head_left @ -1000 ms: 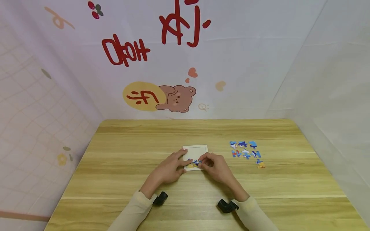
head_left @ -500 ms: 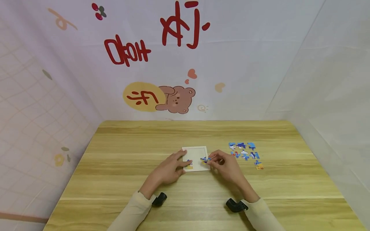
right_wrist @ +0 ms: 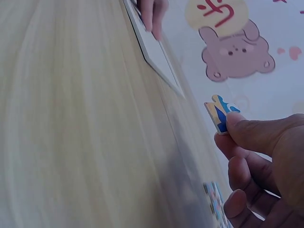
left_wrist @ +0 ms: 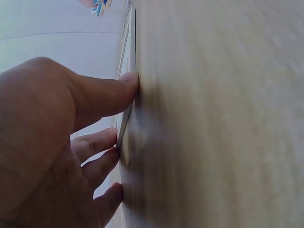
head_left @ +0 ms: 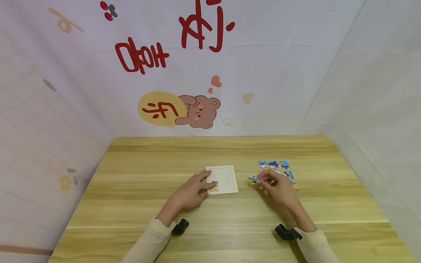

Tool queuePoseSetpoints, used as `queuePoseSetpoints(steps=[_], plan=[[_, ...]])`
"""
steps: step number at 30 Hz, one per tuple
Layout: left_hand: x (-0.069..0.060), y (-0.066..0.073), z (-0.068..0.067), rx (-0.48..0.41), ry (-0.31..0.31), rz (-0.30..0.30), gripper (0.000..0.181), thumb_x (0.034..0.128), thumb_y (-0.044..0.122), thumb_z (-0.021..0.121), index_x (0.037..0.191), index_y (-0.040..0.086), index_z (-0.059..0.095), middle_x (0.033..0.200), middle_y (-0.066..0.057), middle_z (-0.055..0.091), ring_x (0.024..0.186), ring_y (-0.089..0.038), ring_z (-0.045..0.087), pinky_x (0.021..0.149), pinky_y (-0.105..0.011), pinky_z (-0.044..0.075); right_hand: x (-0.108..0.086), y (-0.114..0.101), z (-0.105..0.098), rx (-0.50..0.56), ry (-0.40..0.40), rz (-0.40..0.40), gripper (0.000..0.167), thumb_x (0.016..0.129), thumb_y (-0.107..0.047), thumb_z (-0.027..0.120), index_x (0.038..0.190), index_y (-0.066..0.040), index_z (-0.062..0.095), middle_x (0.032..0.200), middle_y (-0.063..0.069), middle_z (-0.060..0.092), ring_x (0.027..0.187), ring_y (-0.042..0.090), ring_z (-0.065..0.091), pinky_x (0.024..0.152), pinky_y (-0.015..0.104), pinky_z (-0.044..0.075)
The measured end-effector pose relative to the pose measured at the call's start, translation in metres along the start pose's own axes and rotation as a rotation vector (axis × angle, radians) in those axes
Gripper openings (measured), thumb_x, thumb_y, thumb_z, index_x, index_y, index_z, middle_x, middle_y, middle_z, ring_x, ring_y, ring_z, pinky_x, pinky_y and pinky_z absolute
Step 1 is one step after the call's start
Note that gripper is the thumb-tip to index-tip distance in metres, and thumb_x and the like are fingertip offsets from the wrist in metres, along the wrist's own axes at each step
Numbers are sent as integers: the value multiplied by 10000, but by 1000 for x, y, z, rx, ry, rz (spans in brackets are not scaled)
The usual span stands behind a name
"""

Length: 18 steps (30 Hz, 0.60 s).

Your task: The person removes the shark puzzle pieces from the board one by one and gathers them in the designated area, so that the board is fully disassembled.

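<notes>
A white square puzzle tray [head_left: 225, 179] lies on the table, with one yellow and blue puzzle piece [head_left: 214, 189] in its near left corner. My left hand [head_left: 189, 191] rests at the tray's left side. Its index finger reaches over the placed piece, and its thumb touches the near edge, as the left wrist view shows. To the right of the tray, my right hand [head_left: 277, 188] pinches another jigsaw puzzle piece [right_wrist: 217, 114] between thumb and index finger, raised above the table. That piece is yellow, blue and white. Its other fingers are loosely bent.
Several loose puzzle pieces [head_left: 273, 164] lie in rows at the right, partly hidden behind my right hand. The wooden table [head_left: 158, 157] ends at a printed cloth backdrop [head_left: 279, 73]. A black wrist device [head_left: 288, 232] sits on each forearm.
My right hand has lifted its puzzle piece away from the tray and carried it right, towards the loose pieces. My left hand has stayed on the tray.
</notes>
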<state>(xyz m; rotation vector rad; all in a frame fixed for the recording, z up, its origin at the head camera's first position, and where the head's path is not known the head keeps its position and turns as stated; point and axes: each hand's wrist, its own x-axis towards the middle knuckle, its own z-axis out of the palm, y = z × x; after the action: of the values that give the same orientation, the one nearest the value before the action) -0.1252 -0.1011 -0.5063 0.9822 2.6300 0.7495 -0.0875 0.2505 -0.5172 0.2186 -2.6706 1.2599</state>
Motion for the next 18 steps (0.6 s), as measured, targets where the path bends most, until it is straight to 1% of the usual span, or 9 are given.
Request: queuePoseSetpoints(steps=[5,9,13,18], plan=[[2,1,0,-11,-5,4,470,1019,243,650,1482,244,568,1688,-65,288,1582,-325,236,1250,-537,308,-6,12,-24,-53,22,25,117,927,-148,770,1039,-137,738,845,-5,746,689,105,656,578,209,521],[3,2,0,-18,-6,-1,468,1019,242,650,1481,240,570,1686,-68,291,1581,-320,240,1253,-535,303,-10,23,-40,-98,30,56,105,926,-158,775,1019,-132,735,836,-6,741,687,46,627,584,198,509],[3,3,-3,-18,-7,-9,468,1019,242,650,1480,240,570,1685,-67,294,1581,-315,243,1254,-531,302,-11,32,-52,-123,26,69,111,922,-151,778,1022,-122,739,842,4,743,691,18,613,582,192,499],[3,4,-6,-22,-8,-12,465,1019,240,651,1478,238,574,1680,-71,305,1578,-318,251,1252,-530,306,-13,37,-64,-161,6,66,115,927,-150,772,1034,-120,745,855,5,740,706,-20,608,597,191,514]])
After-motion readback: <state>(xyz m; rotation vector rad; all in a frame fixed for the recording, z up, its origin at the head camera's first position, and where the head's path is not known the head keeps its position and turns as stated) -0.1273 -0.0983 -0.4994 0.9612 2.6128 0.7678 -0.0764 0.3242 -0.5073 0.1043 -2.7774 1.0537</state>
